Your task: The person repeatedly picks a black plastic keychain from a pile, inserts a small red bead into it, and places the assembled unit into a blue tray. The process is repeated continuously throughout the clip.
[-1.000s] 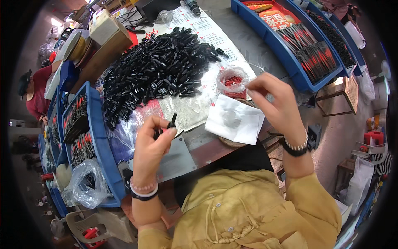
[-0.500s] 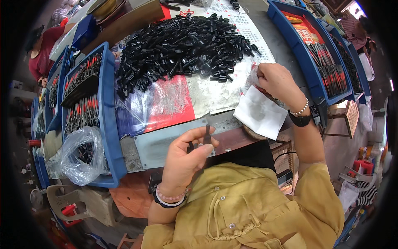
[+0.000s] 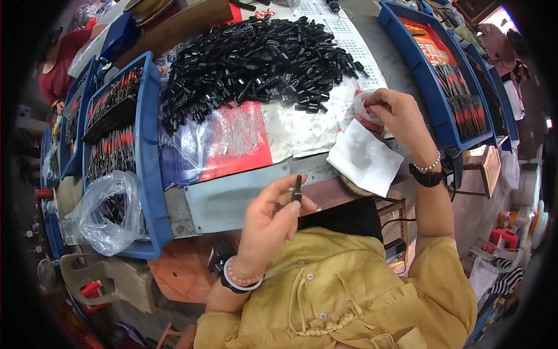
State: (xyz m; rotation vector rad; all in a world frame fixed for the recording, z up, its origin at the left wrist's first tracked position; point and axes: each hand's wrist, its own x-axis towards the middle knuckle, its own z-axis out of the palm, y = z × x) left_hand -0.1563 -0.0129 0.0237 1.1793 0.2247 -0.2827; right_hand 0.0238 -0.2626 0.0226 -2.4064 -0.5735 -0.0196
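Black and slim, a small plastic piece (image 3: 297,189) stands upright in the left hand (image 3: 270,224), its grip clamped on the lower end between thumb and fingertips, near the body just off the near edge of the counter (image 3: 232,200). Farther right, the right hand (image 3: 401,116) has its grip pinched together on a small clear bag of red bits (image 3: 363,110), which lies on the counter just beyond a white sheet of paper (image 3: 366,158). A large heap of black plastic pieces (image 3: 256,58) covers the far middle of the counter. Blue trays (image 3: 148,157) of filled parts stand at the left, and another blue tray (image 3: 427,81) at the right
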